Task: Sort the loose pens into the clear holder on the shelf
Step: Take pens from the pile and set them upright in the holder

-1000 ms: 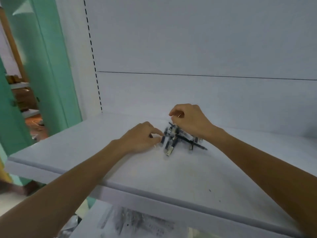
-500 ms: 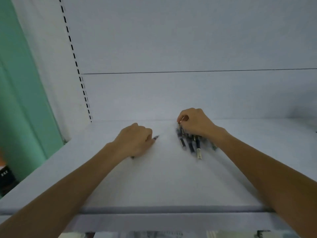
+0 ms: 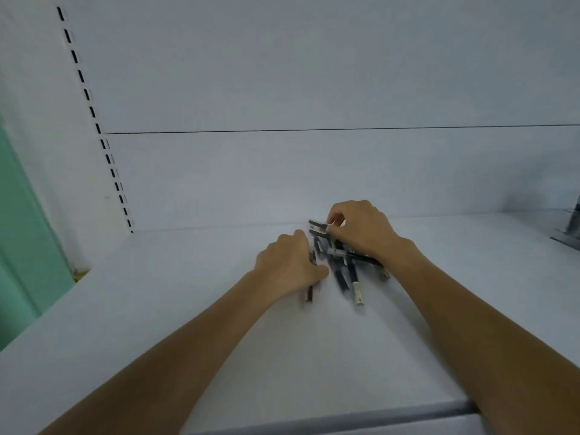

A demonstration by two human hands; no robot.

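Shelf [image 3: 188, 309] bears loose pens [image 3: 342, 273], clear holder [image 3: 569, 235]

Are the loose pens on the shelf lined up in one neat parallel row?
No: the pens lie crossed in a jumbled pile on the shelf, with the left hand and the right hand gripping some of them.

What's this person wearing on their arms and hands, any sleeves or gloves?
Nothing visible. The left hand and right hand are ungloved, with no ring, watch or bracelet seen; both forearms are bare to the frame edge, no sleeve.
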